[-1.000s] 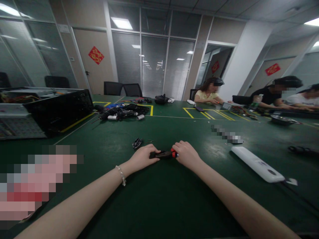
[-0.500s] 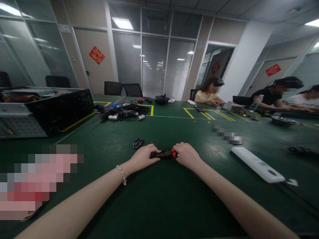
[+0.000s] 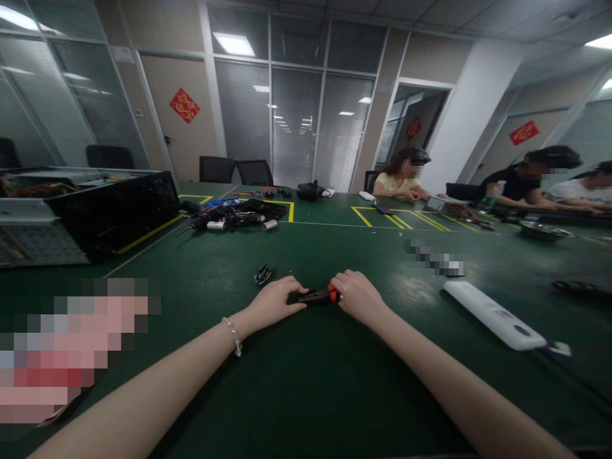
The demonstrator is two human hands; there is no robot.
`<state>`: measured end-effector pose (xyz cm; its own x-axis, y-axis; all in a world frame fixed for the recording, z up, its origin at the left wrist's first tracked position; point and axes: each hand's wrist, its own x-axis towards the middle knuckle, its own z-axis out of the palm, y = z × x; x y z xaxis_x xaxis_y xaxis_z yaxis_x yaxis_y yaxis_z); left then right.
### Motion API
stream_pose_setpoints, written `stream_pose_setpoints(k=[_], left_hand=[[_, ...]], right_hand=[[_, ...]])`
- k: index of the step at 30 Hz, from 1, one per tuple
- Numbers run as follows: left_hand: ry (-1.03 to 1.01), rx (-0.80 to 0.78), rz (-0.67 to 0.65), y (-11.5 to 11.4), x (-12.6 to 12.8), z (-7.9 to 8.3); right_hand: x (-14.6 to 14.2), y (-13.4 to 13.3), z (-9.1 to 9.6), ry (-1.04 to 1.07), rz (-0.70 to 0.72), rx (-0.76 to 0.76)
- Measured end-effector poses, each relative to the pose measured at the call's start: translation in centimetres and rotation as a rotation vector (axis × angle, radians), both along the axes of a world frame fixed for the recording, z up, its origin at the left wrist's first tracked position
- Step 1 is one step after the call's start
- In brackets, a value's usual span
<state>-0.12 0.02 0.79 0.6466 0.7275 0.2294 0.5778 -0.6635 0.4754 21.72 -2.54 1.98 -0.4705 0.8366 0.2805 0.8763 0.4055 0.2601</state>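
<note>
In the middle of the green table [image 3: 306, 376], my right hand [image 3: 357, 294] is closed around the red-and-black handles of what look like pliers [image 3: 318, 296]. The tool lies sideways, its dark jaws pointing left. My left hand [image 3: 276, 301] pinches a small black piece [image 3: 295, 297] at the jaw end. Whether this piece is separate from the tool or sits in the jaws, I cannot tell. Just beyond my left hand is a small dark, ridged object [image 3: 264, 274], with a few tiny bits [image 3: 287, 271] beside it.
A white power strip [image 3: 495, 315] with a cable lies at right. An open computer case [image 3: 115, 213] stands at left. Tools and silver cylinders [image 3: 229, 217] are piled beyond. A metal bowl [image 3: 545, 229] sits far right. Several people [image 3: 399, 182] sit across the table.
</note>
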Motion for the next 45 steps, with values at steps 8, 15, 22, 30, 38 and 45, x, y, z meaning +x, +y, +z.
stream_pose_setpoints(k=[8,15,22,30,38,45], left_hand=[[0.001,-0.024,-0.003,0.1,-0.04,-0.14],[-0.006,-0.012,0.0,0.0,-0.05,-0.01],[-0.007,-0.007,0.0,0.01,-0.01,-0.05],[0.008,0.006,-0.002,0.12,0.01,-0.18],[0.006,-0.014,0.009,0.06,0.02,0.03],[0.009,-0.02,0.01,-0.09,0.07,0.18]], right_hand=[[0.23,0.24,-0.34,0.066,-0.02,-0.076],[-0.06,-0.2,-0.03,0.042,-0.031,-0.049],[-0.07,-0.07,-0.01,0.012,-0.016,-0.019],[0.04,0.17,-0.25,0.041,-0.036,-0.094],[-0.12,-0.07,-0.29,0.056,-0.062,-0.1],[-0.11,0.02,-0.06,0.024,-0.034,-0.062]])
